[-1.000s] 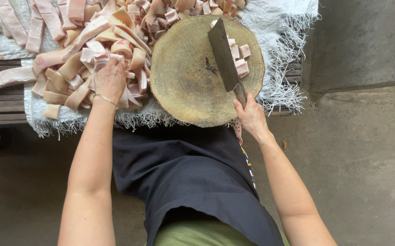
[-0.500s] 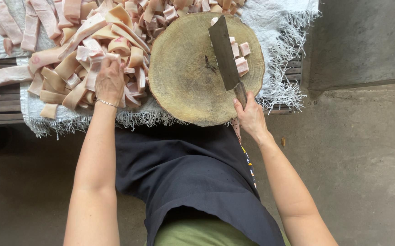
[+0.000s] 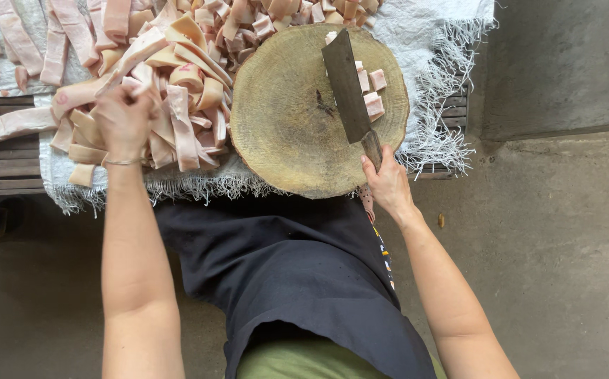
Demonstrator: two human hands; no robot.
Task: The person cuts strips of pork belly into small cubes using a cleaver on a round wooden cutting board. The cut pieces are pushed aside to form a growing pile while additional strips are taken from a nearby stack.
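Observation:
A round wooden chopping block [image 3: 290,133] rests on a white fringed cloth [image 3: 431,42]. My right hand [image 3: 386,184] grips the wooden handle of a cleaver [image 3: 346,84], whose blade lies flat across the block's right side. Small pink meat cubes [image 3: 371,91] sit beside the blade. My left hand [image 3: 122,121] is closed on a strip in the pile of pale pink meat strips [image 3: 178,91] left of the block. A thin bracelet circles that wrist.
More long meat strips [image 3: 10,35] lie at the far left on the cloth. Cut cubes [image 3: 276,14] are heaped behind the block. The cloth covers a slatted wooden bench [image 3: 3,161]. A concrete floor [image 3: 564,231] surrounds my dark apron [image 3: 297,281].
My left hand has shifted left and slightly nearer across the strip pile, closing on a strip. The cleaver and my right hand have stayed in place.

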